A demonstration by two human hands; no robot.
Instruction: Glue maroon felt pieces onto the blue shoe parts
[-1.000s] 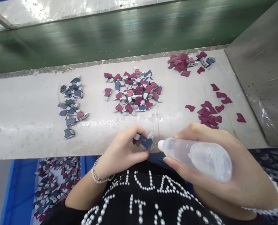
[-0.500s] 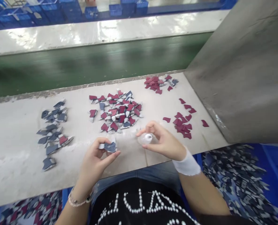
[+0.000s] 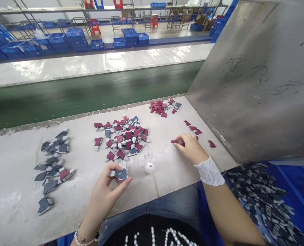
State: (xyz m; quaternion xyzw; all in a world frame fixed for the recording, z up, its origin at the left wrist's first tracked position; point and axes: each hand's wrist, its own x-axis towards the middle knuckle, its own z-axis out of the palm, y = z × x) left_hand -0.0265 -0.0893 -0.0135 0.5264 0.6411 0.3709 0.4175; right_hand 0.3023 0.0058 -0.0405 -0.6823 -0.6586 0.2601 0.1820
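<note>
On the bench [image 3: 167, 177], piles [image 3: 122, 138] lay grouped by colour, apparently for sorting. The left hand's [image 3: 103, 194] fingers closed on a navy piece [image 3: 121, 174], pinching it up for viewing. The bottle [image 3: 149, 166] stood aside, leaving the right hand [image 3: 191, 148] free, its fingers resting on maroon pieces [image 3: 179, 141].

Matt cloth pieces [image 3: 123, 138]; glossy plastic bottle [image 3: 149, 167]; scratched metal panel [image 3: 244, 85]
</note>
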